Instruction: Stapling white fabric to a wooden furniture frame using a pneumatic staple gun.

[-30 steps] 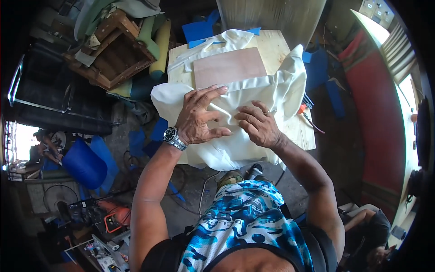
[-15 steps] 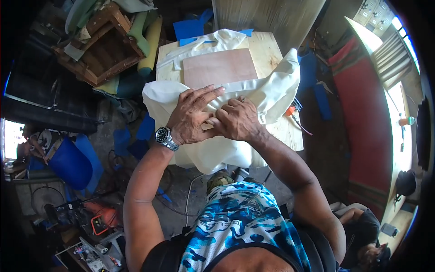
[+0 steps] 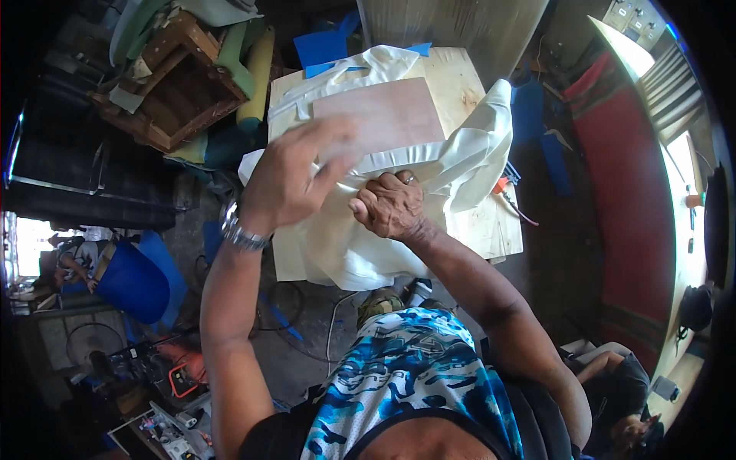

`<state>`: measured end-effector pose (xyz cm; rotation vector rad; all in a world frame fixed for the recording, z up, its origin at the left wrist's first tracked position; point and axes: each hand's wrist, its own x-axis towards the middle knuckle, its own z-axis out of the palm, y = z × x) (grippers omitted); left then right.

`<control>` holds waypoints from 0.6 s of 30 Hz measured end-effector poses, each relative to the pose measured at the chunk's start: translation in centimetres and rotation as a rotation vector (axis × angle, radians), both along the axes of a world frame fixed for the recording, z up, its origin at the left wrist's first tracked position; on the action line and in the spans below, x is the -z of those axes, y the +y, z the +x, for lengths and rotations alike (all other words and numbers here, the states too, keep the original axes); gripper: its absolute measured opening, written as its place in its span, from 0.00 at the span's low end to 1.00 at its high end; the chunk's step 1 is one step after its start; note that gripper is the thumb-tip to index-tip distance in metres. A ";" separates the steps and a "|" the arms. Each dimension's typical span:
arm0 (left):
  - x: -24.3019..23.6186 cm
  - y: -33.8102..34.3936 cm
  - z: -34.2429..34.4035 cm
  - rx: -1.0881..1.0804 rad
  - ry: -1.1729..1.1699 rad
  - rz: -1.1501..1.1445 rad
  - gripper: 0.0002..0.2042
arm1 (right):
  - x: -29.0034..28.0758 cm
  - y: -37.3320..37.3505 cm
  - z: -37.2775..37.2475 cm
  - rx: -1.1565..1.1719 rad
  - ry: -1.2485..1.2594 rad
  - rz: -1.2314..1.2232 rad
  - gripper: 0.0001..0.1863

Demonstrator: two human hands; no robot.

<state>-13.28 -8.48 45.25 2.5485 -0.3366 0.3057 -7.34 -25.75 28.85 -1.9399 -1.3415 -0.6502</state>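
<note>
My left hand [image 3: 295,172] is raised over the near left part of the white fabric [image 3: 475,153], blurred, with fingers apart. My right hand [image 3: 389,203] is closed on the fabric below its folded, puckered strip. The fabric lies bunched across a plywood table [image 3: 494,226]. Beyond it lies a rectangular pinkish board [image 3: 383,111], with another white piece of cloth [image 3: 387,57] at the back. At the table's right edge lies an orange-and-black tool [image 3: 504,184] with a hose.
An upturned wooden furniture frame [image 3: 165,126] and foam rolls [image 3: 257,77] sit back left. A red-orange machine [image 3: 184,360] is lower left. A person [image 3: 73,261] is by blue sheeting [image 3: 134,284] at left; another [image 3: 617,391] is lower right beside a long counter [image 3: 682,253].
My left hand has lifted away from my right and moved left, now smeared by motion. My right hand has drawn slightly left and nearer me, its fingers curling closed on the fabric.
</note>
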 end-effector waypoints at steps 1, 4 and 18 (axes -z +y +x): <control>-0.5 -1.0 1.2 -0.040 -0.034 -0.014 0.15 | -0.1 -0.1 -0.2 0.013 0.018 -0.023 0.15; 1.8 -3.8 4.1 -0.017 0.018 -0.136 0.17 | 0.2 -0.3 -0.2 -0.016 0.069 -0.084 0.12; 5.1 -2.7 3.1 -0.166 0.257 0.264 0.24 | 1.2 -0.3 -0.3 -0.065 0.067 0.020 0.11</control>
